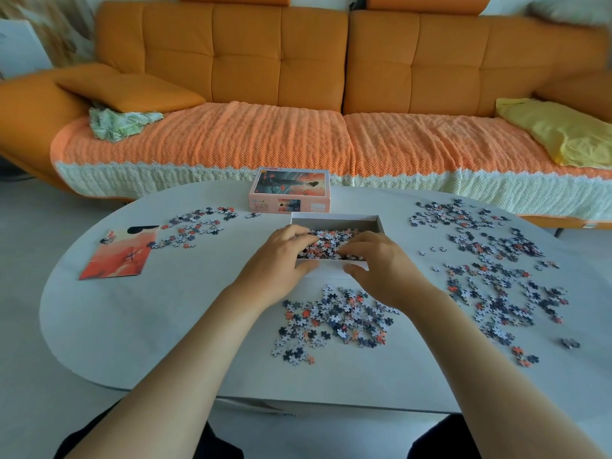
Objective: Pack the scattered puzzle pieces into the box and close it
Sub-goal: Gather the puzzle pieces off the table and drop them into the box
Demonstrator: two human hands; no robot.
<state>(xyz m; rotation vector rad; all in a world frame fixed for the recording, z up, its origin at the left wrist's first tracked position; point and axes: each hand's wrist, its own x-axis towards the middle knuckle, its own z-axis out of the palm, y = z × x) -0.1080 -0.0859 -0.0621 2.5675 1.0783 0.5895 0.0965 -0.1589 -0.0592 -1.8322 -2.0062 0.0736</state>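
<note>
Loose pieces [334, 321] piled on the near bench [165, 309]. Left hand [281, 256] and right hand [384, 263] grip the open box [334, 220] by its near wall, fingers curled in over the packed pieces [331, 241]. Lid [291, 190] just behind.

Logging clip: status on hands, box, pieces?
Left hand, right hand over open box, fingers among pieces inside, grip unclear. Three piles on table. Lid behind box, nothing blocking.

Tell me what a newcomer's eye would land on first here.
The left hand and right hand meet over the open white cardboard box, part-filled with pieces, at centre. Loose blue, white and orange puzzle pieces lie scattered before it and at far right. Behind, a long orange tufted sofa fills the background.
</note>
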